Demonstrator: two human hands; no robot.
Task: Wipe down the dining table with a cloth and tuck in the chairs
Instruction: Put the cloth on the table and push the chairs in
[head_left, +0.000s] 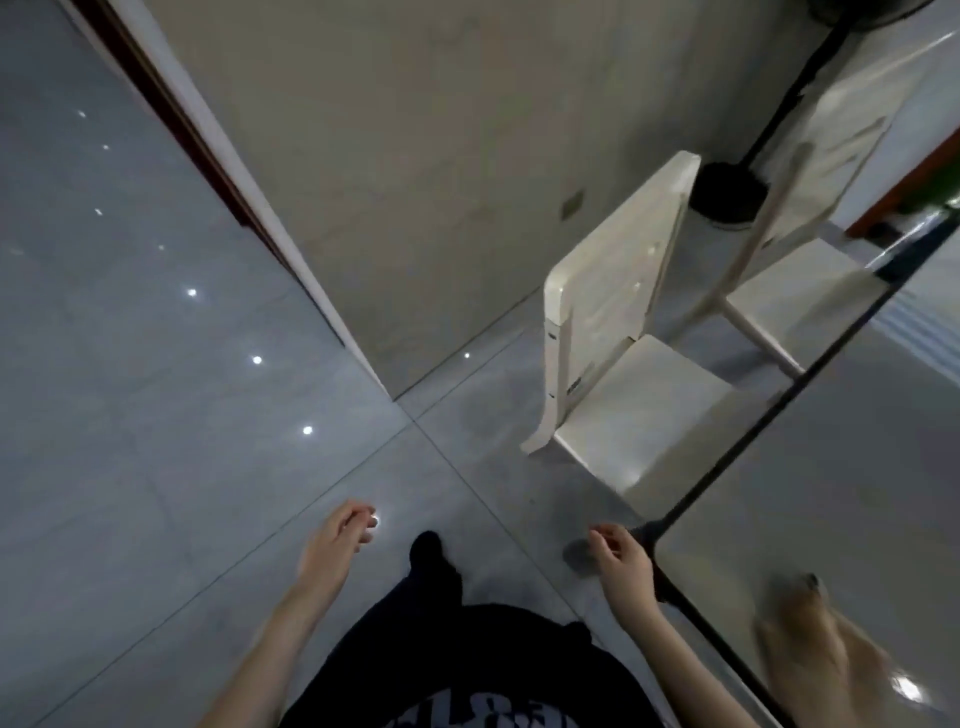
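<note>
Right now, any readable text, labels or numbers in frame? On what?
No text can be quoted; nothing here is legible.
Shirt print: pale lettering, blurred and cut off by the frame edge, unreadable.
Small dark sticker on the chair back's frame: too small to read.
</note>
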